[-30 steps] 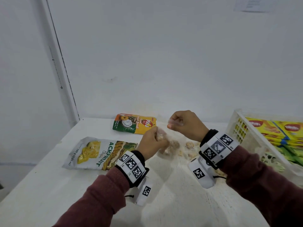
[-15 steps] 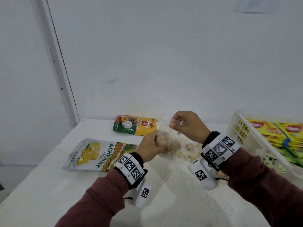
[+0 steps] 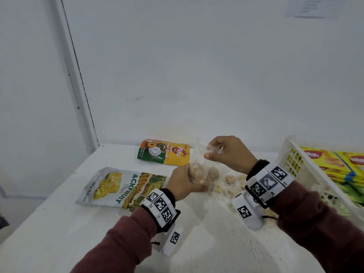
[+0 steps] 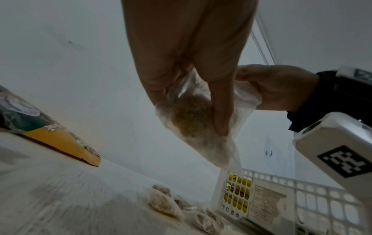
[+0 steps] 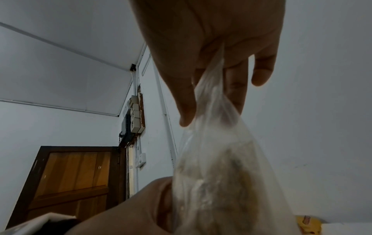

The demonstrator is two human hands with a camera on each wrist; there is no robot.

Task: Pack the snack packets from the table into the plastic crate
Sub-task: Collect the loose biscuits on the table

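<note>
left grip (image 3: 184,182) wraps the clear bag (image 3: 204,174) belly, right grip (image 3: 226,152) pinches its top; long axis near upright. crate (image 3: 295,164) lies right, right hand nearer.

two printed packets (image 3: 126,187), one crate (image 3: 295,160)

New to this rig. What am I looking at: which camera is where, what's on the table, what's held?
No robot: a person wearing three cameras, one on the head and one on each wrist, looking along the fingers. In the head view, the left hand grips the filled bottom of a clear snack bag while the right hand pinches its top. On the white table lie a jackfruit chips packet, a pineapple biscuit packet and small clear packets. The white plastic crate at right already holds yellow packets.
</note>
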